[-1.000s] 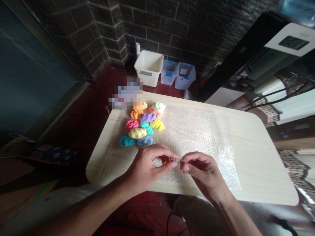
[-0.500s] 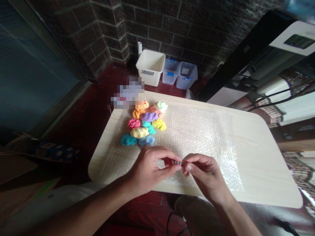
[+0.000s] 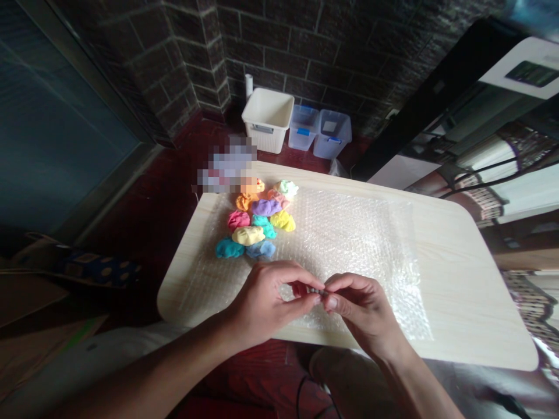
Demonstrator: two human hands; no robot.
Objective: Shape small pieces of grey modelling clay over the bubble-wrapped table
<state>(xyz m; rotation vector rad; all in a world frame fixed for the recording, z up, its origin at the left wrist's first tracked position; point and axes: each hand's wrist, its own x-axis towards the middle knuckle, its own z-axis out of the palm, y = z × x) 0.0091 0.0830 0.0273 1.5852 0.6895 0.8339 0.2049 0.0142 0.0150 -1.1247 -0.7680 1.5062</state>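
Observation:
My left hand [image 3: 273,297] is closed in a pinch, with thumb and fingertips on a small dark grey piece [image 3: 318,291] whose kind I cannot make out. From the other side my right hand [image 3: 362,305] pinches the same piece, its thumb and forefinger meeting the left fingertips. Most of the piece is hidden by the fingers. Both hands are above the near edge of a clear bubble-wrap sheet [image 3: 349,238]. Beyond my left hand lie several soft lumps of what looks like modelling clay, among them a pale yellow lump [image 3: 248,235], a blue lump [image 3: 261,249] and a teal lump [image 3: 229,248].
The bubble wrap lies on a pale wooden table [image 3: 463,279] with rounded corners. A blurred-out item [image 3: 227,166] is at its far left corner. On the floor behind stand a white bin [image 3: 267,125] and two clear plastic boxes, one a box with a blue latch [image 3: 302,131].
My fingers have shifted slightly around the small grey piece, the right thumb moving a little to the left and down. The clay lumps and the sheet stay where they were.

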